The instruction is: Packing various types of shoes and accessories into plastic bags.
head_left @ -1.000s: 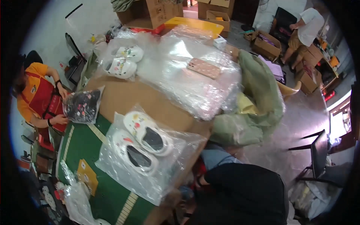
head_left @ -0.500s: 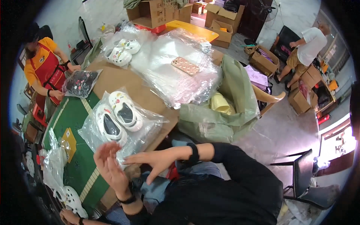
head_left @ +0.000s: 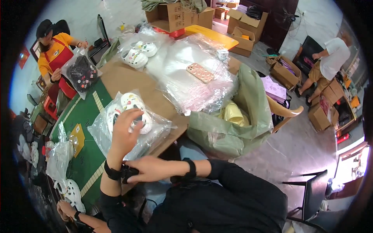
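Note:
My left hand (head_left: 125, 134) is raised over a pair of white clogs (head_left: 146, 121) in a clear plastic bag (head_left: 160, 128). Its thumb and fingers are curved and apart, holding nothing; it partly hides the clogs. My right hand (head_left: 151, 169) reaches across to my left wrist, its fingers closing on a small black device (head_left: 129, 173) on the band there. Black bands circle both wrists. The bagged clogs lie where brown cardboard (head_left: 128, 83) meets a green table surface (head_left: 90, 143).
Another pair of white clogs (head_left: 136, 58), a pile of clear plastic bags (head_left: 182, 54) and a patterned phone (head_left: 199, 73) lie farther back. At right slumps a green sack (head_left: 217, 130). A person in a red apron (head_left: 65, 60) holds bagged dark clogs (head_left: 81, 73). Another person's hands (head_left: 67, 209) are at lower left.
My left hand has moved up over the clogs. My right hand has shifted from beside the left fingers down to the left wrist. The aproned person has raised the dark clogs' bag.

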A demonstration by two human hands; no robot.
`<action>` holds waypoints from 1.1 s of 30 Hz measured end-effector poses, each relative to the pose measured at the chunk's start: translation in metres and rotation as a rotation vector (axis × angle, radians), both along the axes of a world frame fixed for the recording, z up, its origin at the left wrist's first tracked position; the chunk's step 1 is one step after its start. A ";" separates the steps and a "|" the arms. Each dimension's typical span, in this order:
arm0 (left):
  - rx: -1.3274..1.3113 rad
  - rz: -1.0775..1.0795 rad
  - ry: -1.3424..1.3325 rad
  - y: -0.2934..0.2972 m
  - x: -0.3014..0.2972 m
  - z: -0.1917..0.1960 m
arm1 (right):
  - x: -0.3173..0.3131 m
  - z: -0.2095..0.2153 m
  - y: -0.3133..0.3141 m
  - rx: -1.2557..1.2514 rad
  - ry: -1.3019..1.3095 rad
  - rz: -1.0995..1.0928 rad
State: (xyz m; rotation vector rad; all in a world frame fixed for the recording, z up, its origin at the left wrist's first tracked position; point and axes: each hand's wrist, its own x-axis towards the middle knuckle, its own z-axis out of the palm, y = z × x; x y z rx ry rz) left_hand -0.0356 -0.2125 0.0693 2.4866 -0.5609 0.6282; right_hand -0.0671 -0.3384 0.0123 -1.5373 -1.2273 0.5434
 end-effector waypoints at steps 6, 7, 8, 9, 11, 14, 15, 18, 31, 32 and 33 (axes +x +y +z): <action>-0.997 -0.446 0.873 -0.022 -0.052 -0.089 | 0.046 0.013 -0.008 0.424 0.712 -0.098; -0.881 -0.644 0.914 -0.048 -0.048 -0.082 | 0.054 0.004 0.003 0.496 0.675 -0.131; -0.842 -0.541 0.892 -0.056 -0.048 -0.087 | 0.056 0.001 0.016 0.504 0.683 -0.117; -0.807 -0.439 0.868 -0.058 -0.047 -0.098 | 0.055 -0.002 0.028 0.514 0.520 -0.193; -1.053 -0.359 0.939 -0.059 -0.052 -0.109 | 0.052 0.004 0.037 0.526 0.049 -0.363; -1.089 -0.244 0.887 -0.052 -0.059 -0.123 | 0.055 -0.003 0.053 0.588 -0.617 -0.464; -1.097 -0.217 0.874 -0.041 -0.061 -0.139 | 0.053 -0.007 0.063 0.600 -0.604 -0.439; -0.908 0.038 1.176 -0.023 -0.077 -0.153 | 0.040 -0.020 0.085 0.477 -0.910 -0.193; -0.727 0.797 0.001 0.065 -0.122 -0.133 | 0.075 -0.068 -0.001 0.199 -0.489 -0.907; -0.798 0.853 0.057 0.077 -0.119 -0.143 | 0.088 -0.073 -0.008 0.141 -0.505 -0.987; -0.871 0.910 0.111 0.086 -0.117 -0.149 | 0.096 -0.074 -0.010 0.136 -0.501 -0.979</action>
